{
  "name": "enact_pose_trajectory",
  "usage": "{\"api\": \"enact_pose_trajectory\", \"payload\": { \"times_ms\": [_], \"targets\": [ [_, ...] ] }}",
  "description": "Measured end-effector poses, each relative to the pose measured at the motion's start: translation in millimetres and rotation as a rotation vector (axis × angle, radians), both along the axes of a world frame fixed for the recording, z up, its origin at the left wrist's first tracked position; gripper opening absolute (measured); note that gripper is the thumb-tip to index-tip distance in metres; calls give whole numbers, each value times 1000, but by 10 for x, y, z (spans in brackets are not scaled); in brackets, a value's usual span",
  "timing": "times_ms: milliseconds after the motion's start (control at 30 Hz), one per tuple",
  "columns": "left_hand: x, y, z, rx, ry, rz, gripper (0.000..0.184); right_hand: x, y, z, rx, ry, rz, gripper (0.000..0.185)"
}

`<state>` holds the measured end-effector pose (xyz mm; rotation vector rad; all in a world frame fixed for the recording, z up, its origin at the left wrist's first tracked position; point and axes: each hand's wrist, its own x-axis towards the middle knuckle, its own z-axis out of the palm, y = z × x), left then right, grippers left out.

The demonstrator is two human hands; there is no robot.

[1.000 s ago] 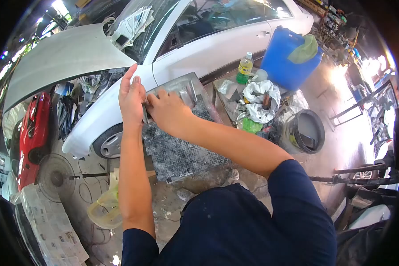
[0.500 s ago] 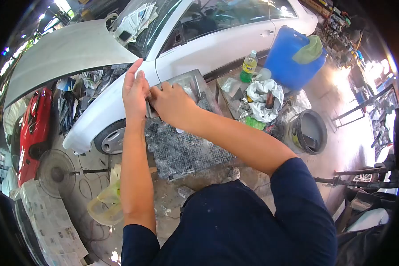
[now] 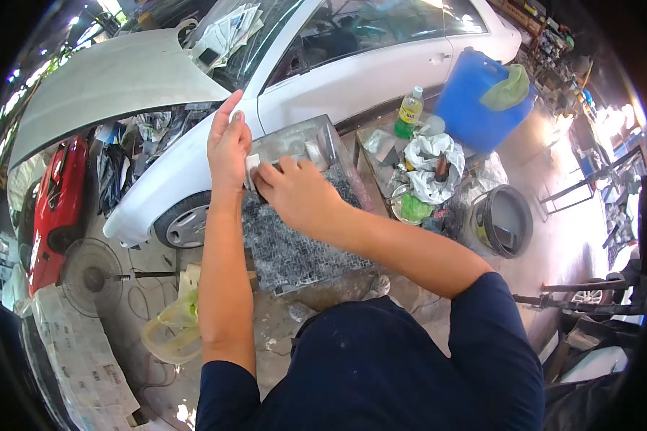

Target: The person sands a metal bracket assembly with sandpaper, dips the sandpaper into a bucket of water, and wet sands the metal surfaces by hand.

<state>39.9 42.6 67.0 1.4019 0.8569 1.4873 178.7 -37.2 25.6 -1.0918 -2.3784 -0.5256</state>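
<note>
A small pale piece sits at the curled fingers of the right hand, beside the left hand, probably for bracing, above the table; whether either hand grips is hidden.

The right hand touches a small pale piece, grip hard to make out, just right of the left hand; a white car stands far.

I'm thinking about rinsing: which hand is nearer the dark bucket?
Right. The right hand is left of the bucket, apart from it; the left hand is farther left.
</note>
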Motion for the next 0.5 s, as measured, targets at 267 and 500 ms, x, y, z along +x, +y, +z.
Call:
{"api": "enact_pose_trajectory", "payload": {
  "times_ms": [267, 500],
  "targets": [
    [-23, -11, 1, -45, 30, 15, 39, -54, 162, 33, -67, -21, -31, 27],
    [-81, 10, -36, -21, 6, -10, 39, -112, 240, 30, -47, -15, -29, 26]
  ]
}}
